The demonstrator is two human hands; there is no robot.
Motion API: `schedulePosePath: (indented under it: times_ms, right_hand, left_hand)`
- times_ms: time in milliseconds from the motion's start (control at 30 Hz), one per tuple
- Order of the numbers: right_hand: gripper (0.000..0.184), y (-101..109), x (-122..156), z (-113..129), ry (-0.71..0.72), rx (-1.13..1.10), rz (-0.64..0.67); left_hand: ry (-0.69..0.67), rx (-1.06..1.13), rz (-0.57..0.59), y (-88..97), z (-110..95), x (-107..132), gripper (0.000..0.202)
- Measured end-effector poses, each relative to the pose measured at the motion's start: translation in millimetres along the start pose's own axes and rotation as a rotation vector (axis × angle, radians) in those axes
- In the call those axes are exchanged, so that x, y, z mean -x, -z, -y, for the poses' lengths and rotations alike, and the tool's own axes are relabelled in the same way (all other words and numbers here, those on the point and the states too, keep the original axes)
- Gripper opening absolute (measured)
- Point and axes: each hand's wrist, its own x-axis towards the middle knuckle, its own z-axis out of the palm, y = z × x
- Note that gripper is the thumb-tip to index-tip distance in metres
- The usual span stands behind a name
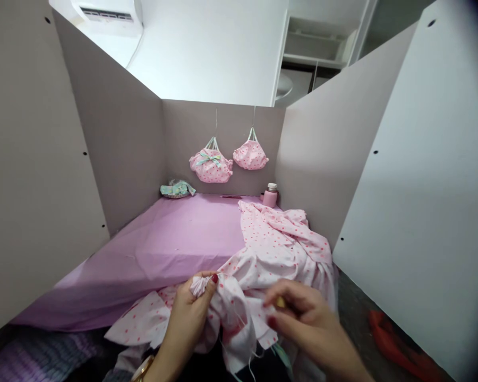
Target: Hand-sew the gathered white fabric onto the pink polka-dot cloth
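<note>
Pretty bright, soft light up top, with the white wall (207, 63) close to blown out, while the floor (354, 300) sits way darker. Right hand (302, 315) is smeared by motion blur, side panels (430, 175) look wide-angle stretched, top-right corner fades fuzzy black.

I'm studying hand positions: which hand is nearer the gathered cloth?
Left. The left hand pinches the gathered cloth between thumb and fingers; the right hand is apart from it, off to the right.
</note>
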Motion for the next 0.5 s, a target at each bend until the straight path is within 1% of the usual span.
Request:
schedulePosePath:
  times_ms: [67, 100, 167, 200, 267, 300, 333, 400, 467, 500]
  right_hand:
    - [0.009, -24.0, -14.6, -9.6, 0.019, 0.135, -0.023]
    - [0.010, -33.3, -20.5, -13.8, 0.050, 0.202, -0.039]
    - [0.015, -45.3, -28.1, -19.4, 0.131, 0.306, -0.073]
    - [0.014, -48.0, -29.8, -20.7, 0.174, 0.328, -0.078]
    - [0.011, -47.9, -29.9, -20.8, 0.230, 0.321, -0.068]
    - [0.011, -45.6, -28.6, -20.1, 0.225, 0.289, -0.051]
    - [0.013, -42.3, -26.5, -19.3, 0.192, 0.233, -0.023]
    - [0.017, -33.6, -21.0, -18.1, 0.071, 0.056, 0.061]
    - [0.027, -24.5, -14.9, -17.7, -0.024, -0.121, 0.160]
    - [0.032, -20.6, -12.3, -17.6, -0.041, -0.163, 0.191]
  left_hand:
    - [-0.037, -0.031, 0.018, 0.4, 0.9, 0.8, 0.023]
    - [-0.057, -0.049, 0.031, 0.4, 1.1, 1.4, 0.022]
    - [-0.097, -0.088, 0.058, 0.2, 0.7, 3.0, 0.022]
    - [-0.114, -0.105, 0.073, 0.0, 0.3, 3.9, 0.022]
    - [-0.134, -0.131, 0.092, -0.7, -0.3, 5.0, 0.022]
    - [-0.139, -0.142, 0.089, -1.0, -0.4, 5.2, 0.022]
    - [-0.139, -0.152, 0.079, -1.4, -0.2, 5.1, 0.022]
    - [-0.129, -0.167, 0.052, -1.8, 0.4, 4.1, 0.022]
    - [-0.113, -0.159, 0.026, -1.8, 1.0, 2.8, 0.021]
    - [-0.104, -0.147, 0.016, -1.6, 1.1, 2.2, 0.021]
